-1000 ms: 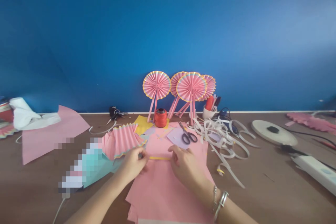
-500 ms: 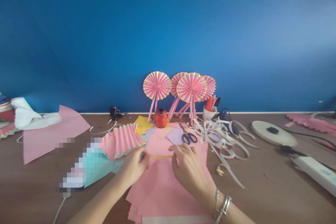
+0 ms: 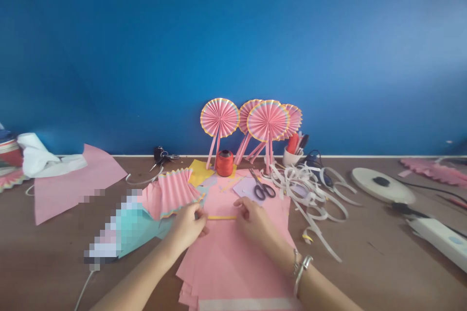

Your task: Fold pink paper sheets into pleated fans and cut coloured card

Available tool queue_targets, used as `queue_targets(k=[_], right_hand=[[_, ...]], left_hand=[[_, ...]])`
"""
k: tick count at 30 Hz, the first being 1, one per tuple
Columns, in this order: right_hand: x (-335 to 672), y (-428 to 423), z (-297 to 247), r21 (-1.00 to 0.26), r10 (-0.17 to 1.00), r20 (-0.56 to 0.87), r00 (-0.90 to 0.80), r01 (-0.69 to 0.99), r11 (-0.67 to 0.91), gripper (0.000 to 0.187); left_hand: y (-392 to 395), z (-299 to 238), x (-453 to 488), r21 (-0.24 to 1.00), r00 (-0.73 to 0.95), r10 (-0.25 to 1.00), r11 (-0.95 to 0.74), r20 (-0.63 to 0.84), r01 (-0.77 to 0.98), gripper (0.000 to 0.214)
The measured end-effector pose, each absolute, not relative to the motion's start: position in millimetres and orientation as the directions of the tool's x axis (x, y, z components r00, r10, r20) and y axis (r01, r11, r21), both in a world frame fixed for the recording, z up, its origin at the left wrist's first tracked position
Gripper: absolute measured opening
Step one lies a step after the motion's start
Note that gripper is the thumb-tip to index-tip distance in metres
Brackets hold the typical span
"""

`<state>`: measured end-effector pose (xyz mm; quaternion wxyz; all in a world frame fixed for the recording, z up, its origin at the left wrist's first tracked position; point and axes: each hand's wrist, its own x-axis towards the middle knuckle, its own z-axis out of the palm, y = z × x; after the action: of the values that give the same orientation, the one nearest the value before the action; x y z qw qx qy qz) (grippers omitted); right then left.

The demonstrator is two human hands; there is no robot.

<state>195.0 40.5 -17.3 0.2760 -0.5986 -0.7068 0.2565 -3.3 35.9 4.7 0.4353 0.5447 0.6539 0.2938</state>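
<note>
A sheet of pink paper (image 3: pixel 237 262) lies before me on a small stack, and a thin yellow strip (image 3: pixel 222 217) runs along its far edge. My left hand (image 3: pixel 188 226) is closed in a pinch at the left end of that edge. At the right end, my right hand (image 3: pixel 255 223) has its fingers curled and closed on the same edge. A pleated pink paper piece (image 3: pixel 170 194) rests just beyond my left hand. Scissors (image 3: pixel 262 189) lie past my right hand on a lilac paper (image 3: pixel 246 187). The fingertips' undersides are hidden.
Several pink pleated fans (image 3: pixel 220 118) lean against the blue wall (image 3: pixel 146 58). A red thread spool (image 3: pixel 224 164) stands in front. Curled white strips (image 3: pixel 310 189), a cup of pens (image 3: pixel 292 156), a white disc (image 3: pixel 383 185) and a power strip (image 3: pixel 440 238) occupy the right.
My right hand has lowered onto the yellow edge and its fingers have drawn together. The left hand stays at nearly the same spot. The view has shifted slightly.
</note>
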Motion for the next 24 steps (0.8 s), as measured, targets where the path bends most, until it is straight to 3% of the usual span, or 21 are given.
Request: queue_targets(k=[24], right_hand=[[192.4, 38.6, -1.2, -0.7, 0.995, -0.004, -0.101, 0.71, 0.07, 0.04]], left_hand=[[41.3, -7.2, -5.7, 0.758, 0.027, 0.982, 0.126, -0.186, 0.64, 0.016]])
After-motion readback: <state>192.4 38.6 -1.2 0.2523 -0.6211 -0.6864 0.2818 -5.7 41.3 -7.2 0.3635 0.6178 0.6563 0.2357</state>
